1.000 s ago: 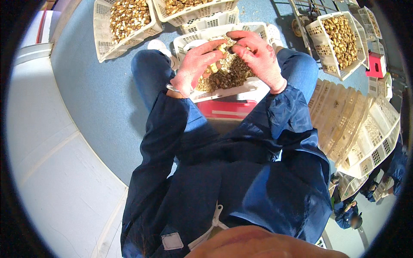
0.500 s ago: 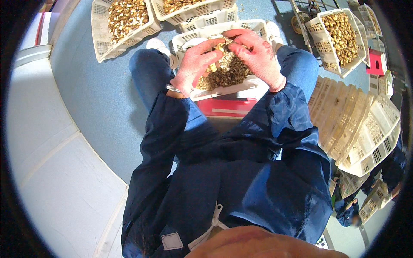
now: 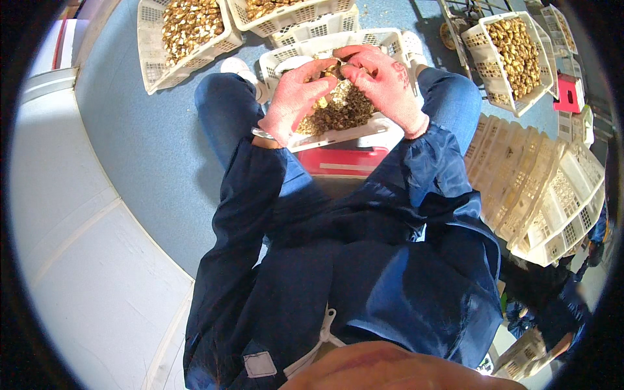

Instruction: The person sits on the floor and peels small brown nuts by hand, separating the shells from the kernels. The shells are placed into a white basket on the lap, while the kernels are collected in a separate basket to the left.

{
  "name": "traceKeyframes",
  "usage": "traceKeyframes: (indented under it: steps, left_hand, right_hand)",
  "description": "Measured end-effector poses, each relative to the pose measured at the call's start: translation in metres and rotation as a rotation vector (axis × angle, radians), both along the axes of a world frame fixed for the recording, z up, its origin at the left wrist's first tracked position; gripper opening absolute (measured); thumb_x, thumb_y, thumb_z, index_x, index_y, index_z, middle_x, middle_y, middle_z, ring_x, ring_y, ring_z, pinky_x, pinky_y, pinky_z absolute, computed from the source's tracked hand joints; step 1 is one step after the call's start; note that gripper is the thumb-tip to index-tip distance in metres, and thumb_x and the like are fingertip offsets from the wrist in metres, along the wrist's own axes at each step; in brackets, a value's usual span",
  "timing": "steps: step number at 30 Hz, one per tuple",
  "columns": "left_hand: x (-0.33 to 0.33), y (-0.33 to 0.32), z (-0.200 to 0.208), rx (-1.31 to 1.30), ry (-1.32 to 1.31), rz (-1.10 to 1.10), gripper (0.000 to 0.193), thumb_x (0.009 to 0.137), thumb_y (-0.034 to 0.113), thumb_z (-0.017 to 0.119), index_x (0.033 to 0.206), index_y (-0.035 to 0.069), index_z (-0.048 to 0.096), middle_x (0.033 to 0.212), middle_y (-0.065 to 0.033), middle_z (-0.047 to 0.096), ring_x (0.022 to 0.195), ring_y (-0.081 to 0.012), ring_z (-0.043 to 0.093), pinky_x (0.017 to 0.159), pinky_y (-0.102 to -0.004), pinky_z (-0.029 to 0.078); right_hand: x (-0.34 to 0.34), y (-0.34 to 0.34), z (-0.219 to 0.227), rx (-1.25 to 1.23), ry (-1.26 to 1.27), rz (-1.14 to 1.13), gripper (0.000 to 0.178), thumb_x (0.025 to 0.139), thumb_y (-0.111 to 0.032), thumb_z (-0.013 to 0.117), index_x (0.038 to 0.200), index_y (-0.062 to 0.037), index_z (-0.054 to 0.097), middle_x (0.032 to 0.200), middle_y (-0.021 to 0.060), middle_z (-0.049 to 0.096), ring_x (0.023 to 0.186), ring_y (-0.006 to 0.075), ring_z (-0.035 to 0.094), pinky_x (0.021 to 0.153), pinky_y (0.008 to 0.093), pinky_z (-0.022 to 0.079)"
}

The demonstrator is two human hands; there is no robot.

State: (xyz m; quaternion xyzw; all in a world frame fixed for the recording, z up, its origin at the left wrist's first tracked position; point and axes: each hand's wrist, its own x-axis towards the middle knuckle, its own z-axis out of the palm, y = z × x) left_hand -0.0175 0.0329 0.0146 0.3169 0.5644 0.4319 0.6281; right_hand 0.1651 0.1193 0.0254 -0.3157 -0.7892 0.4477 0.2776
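Note:
In pink gloves, my left hand (image 3: pixel 291 101) and my right hand (image 3: pixel 385 83) meet above a white plastic crate (image 3: pixel 331 138) between my knees. Their fingertips pinch together around a small brown and pale mushroom-like piece, mostly hidden by the fingers. Under my hands lies a heap of brown and pale bits (image 3: pixel 344 118), with some yellowish pieces close to my left fingers. A white object (image 3: pixel 292 64) shows inside the crate beside my left hand.
Crates of golden-brown mushroom-like pieces stand at far left (image 3: pixel 190 29), far middle (image 3: pixel 270 6) and right (image 3: pixel 513 58). Nested pale crates (image 3: pixel 520 175) lie near my right knee. A red box (image 3: pixel 341 162) sits under my crate. Another person (image 3: pixel 552 299) is at lower right.
Both hands stay together over the crate, with slight shifts of the right hand and fingers. The person at lower right has moved further into view.

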Motion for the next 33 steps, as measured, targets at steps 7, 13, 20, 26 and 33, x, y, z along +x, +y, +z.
traceKeyframes:
  steps: [7, 13, 20, 26, 33]
  left_hand:
    - [-0.002, 0.000, -0.007, 0.000, -0.011, 0.002, 0.044, 0.093, 0.017, 0.063, 0.135, 0.006, 0.056, 0.102, -0.0004, 0.065, 0.084, -0.0084, 0.058, 0.072, -0.0214, 0.047]
    - [-0.002, -0.001, 0.004, -0.033, -0.022, -0.013, 0.045, 0.093, 0.021, 0.064, 0.135, 0.008, 0.056, 0.106, 0.0006, 0.064, 0.087, -0.0077, 0.058, 0.072, -0.0214, 0.046]
    - [-0.001, 0.001, 0.011, -0.109, 0.009, -0.009, 0.044, 0.092, 0.022, 0.065, 0.133, 0.010, 0.058, 0.105, 0.0036, 0.064, 0.086, -0.0066, 0.058, 0.071, -0.0215, 0.045]
    - [-0.002, -0.001, 0.003, -0.052, -0.027, 0.019, 0.042, 0.090, 0.018, 0.067, 0.130, 0.006, 0.059, 0.102, 0.0003, 0.064, 0.082, -0.0075, 0.059, 0.066, -0.0214, 0.046]
    - [0.007, -0.001, -0.001, 0.087, -0.012, 0.124, 0.037, 0.084, -0.001, 0.069, 0.120, 0.001, 0.062, 0.104, -0.0040, 0.064, 0.083, -0.0084, 0.060, 0.073, -0.0229, 0.052]
  right_hand:
    - [0.000, 0.003, 0.000, -0.014, 0.025, -0.014, 0.015, 0.092, -0.013, 0.063, 0.093, 0.0014, 0.067, 0.121, 0.0050, 0.067, 0.100, 0.0171, 0.063, 0.087, 0.0287, 0.049]
    - [0.003, 0.001, 0.007, -0.055, 0.032, -0.005, 0.016, 0.092, -0.015, 0.064, 0.092, 0.0007, 0.068, 0.120, 0.0051, 0.067, 0.099, 0.0180, 0.064, 0.086, 0.0297, 0.050]
    - [0.001, 0.001, 0.003, 0.007, 0.010, 0.023, 0.017, 0.093, -0.016, 0.063, 0.094, 0.0009, 0.067, 0.121, 0.0059, 0.066, 0.102, 0.0184, 0.063, 0.088, 0.0295, 0.049]
    - [0.003, 0.005, 0.006, 0.015, -0.029, -0.085, 0.014, 0.092, -0.012, 0.063, 0.092, 0.0014, 0.067, 0.122, 0.0059, 0.067, 0.102, 0.0197, 0.064, 0.089, 0.0298, 0.049]
    - [-0.001, 0.000, -0.003, 0.014, 0.016, -0.057, 0.017, 0.089, -0.016, 0.066, 0.091, 0.0010, 0.068, 0.118, 0.0086, 0.068, 0.103, 0.0232, 0.064, 0.087, 0.0331, 0.050]
